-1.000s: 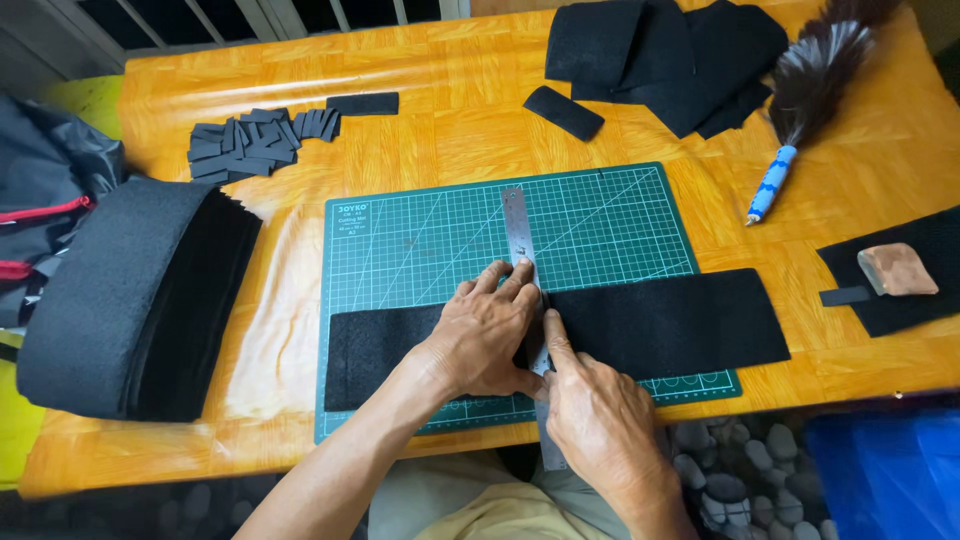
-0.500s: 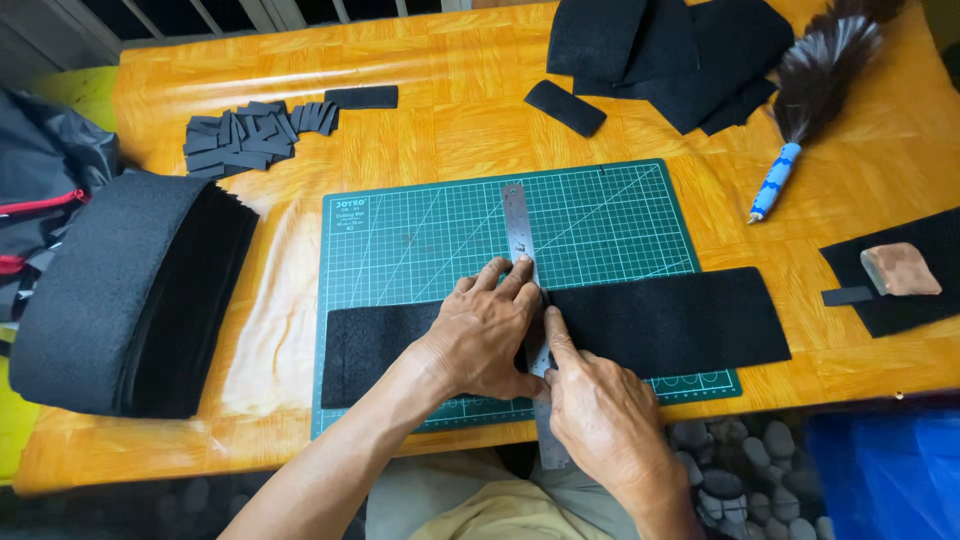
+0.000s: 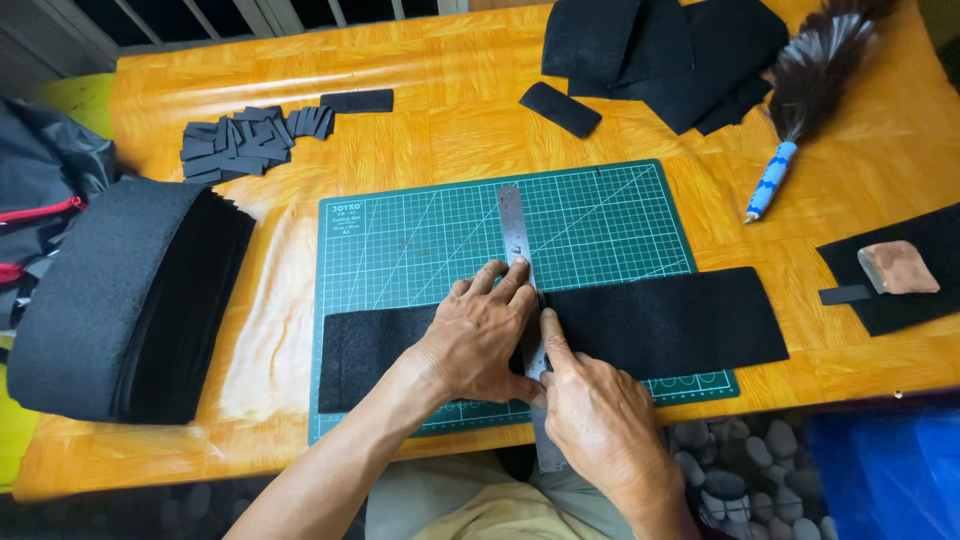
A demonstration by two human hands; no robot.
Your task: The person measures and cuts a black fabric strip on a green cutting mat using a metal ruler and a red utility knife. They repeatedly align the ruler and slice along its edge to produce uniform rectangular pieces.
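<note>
A long black felt strip (image 3: 680,322) lies across the near part of a green cutting mat (image 3: 420,232). A metal ruler (image 3: 513,220) crosses the strip from front to back. My left hand (image 3: 478,335) lies flat on the ruler and the felt, fingers spread, pressing them down. My right hand (image 3: 592,425) rests just right of the ruler at the mat's near edge. Its index finger points along the ruler's edge and the other fingers are curled. Whatever it holds is hidden.
A thick stack of black felt (image 3: 120,300) sits at the left, with a dark bag (image 3: 40,190) beyond it. Several small cut black pieces (image 3: 245,142) lie at the back left and larger black sheets (image 3: 670,50) at the back. A feather duster (image 3: 800,100) and a brown block (image 3: 897,267) are at the right.
</note>
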